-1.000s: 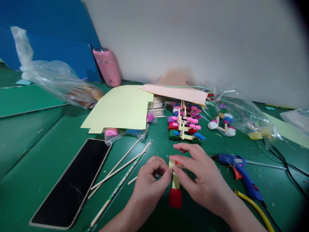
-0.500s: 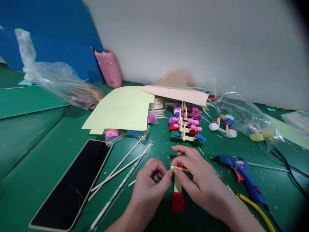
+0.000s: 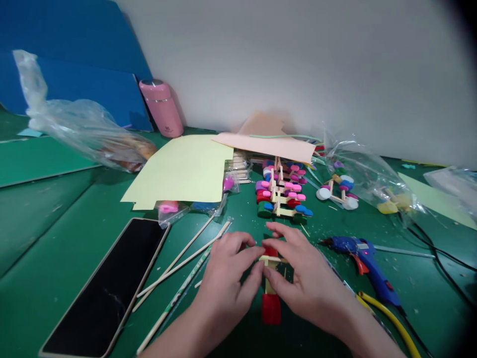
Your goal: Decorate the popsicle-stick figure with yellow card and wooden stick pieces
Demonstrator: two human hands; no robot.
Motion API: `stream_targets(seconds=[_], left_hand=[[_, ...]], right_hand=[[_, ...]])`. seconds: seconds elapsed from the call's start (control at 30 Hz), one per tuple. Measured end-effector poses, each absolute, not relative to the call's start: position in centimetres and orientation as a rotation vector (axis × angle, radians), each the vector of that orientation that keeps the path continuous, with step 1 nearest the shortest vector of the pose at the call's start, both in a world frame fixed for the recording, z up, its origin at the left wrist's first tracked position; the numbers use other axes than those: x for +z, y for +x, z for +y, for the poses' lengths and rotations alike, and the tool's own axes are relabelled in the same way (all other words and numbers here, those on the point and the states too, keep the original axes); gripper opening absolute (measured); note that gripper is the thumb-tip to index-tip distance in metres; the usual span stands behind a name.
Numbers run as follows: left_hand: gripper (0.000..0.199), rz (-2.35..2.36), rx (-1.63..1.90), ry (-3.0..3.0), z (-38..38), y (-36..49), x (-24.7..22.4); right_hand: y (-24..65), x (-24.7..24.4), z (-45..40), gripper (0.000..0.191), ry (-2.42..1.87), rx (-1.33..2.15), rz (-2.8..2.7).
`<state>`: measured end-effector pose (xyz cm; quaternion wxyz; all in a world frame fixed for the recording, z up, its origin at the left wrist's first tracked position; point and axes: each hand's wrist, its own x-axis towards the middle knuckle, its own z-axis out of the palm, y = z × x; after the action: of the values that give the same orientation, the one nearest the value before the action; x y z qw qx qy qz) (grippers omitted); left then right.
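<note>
A small craft model (image 3: 271, 309) lies on the table between my hands, with red blocks at its two ends and a pale yellow strip joining them. Across it runs a short yellow crosspiece. My left hand (image 3: 233, 271) has its thumb and forefinger at either side of the crosspiece's left end. From the other side, my right hand (image 3: 301, 271) pinches around the same crosspiece, and its fingers hide part of the far red block. Just beyond stands a row of finished-looking models (image 3: 285, 196) with coloured foam pieces on wooden sticks.
A blue glue gun (image 3: 367, 253) with a lit red light lies at the right, near yellow-handled pliers (image 3: 391, 318). To the left are wooden sticks (image 3: 182, 268) and a phone (image 3: 108, 288). Behind lie yellow paper (image 3: 175, 171), a pink bottle (image 3: 162, 107) and plastic bags (image 3: 85, 129).
My left hand's forefinger has moved forward from a curled pose to the far side of the crosspiece. My right hand stays around the model. The whole view has shifted slightly.
</note>
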<state>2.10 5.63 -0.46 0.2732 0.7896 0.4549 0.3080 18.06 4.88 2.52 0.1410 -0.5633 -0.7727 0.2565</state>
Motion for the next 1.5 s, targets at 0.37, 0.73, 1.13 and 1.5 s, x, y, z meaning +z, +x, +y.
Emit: stream_targets(seconds=[0.37,0.73,1.13,1.5], left_hand=[[0.012,0.951,0.396,1.894,9.4,1.3,2.5],[0.007,0.742,0.086,1.536,11.4,1.4,2.5],[0.004,0.743,0.174,1.453,9.8,1.8,1.2],[0.007,0.831,0.345,1.617,8.8,1.6,0.9]], right_hand=[[18.8,1.9,3.3,0.057,-1.696,0.519,-2.213],[19.3,1.3,1.4,0.060,-1.788,0.501,-2.087],[18.6,1.0,1.0,0.052,-1.613,0.407,-2.048],[18.4,1.8,2.5,0.032,-1.487,0.337,-2.203]])
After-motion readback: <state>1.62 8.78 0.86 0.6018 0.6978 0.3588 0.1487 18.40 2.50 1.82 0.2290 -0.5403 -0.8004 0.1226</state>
